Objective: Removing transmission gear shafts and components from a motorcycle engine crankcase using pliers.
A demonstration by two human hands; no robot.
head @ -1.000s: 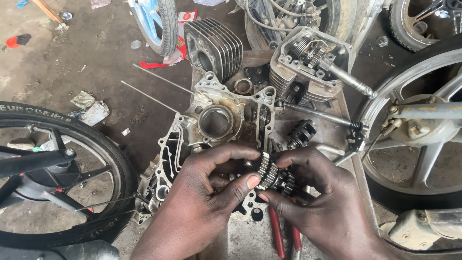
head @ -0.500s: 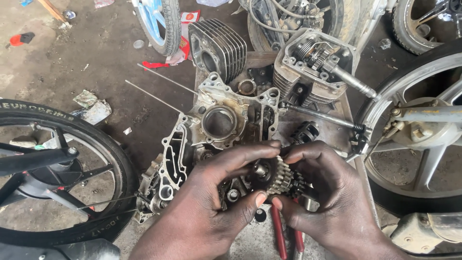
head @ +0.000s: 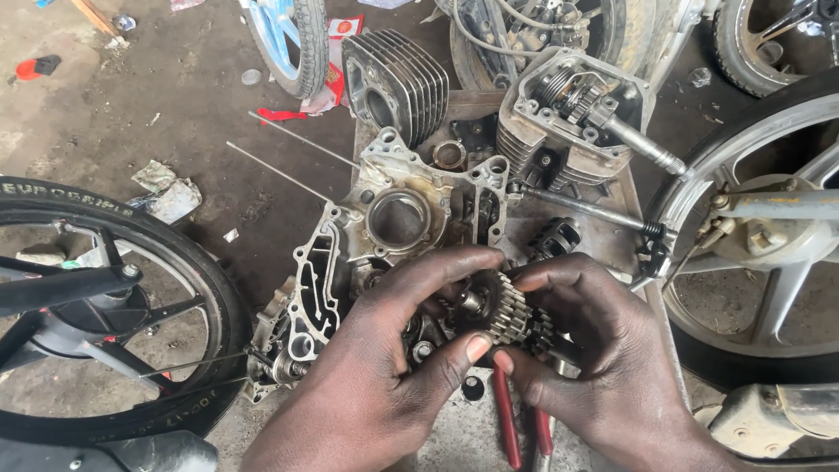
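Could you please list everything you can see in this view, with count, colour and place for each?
gear cluster: one, dark metal, held between both hands
engine crankcase: one, grey, centre
finned cylinder: one, dark grey, top centre
cylinder head: one, grey, upper right
pliers: one, red handles, bottom centre
long rods: two, silver, left of crankcase
tyred wheel: one, black, left
alloy wheel: one, silver, right
left hand: one, bottom centre
right hand: one, bottom right

The gear cluster (head: 511,313) is dull, oily, toothed steel. Behind it, the engine case (head: 384,218) is matt, grimy cast metal. Below it, the pliers' handles (head: 507,419) look red plastic.
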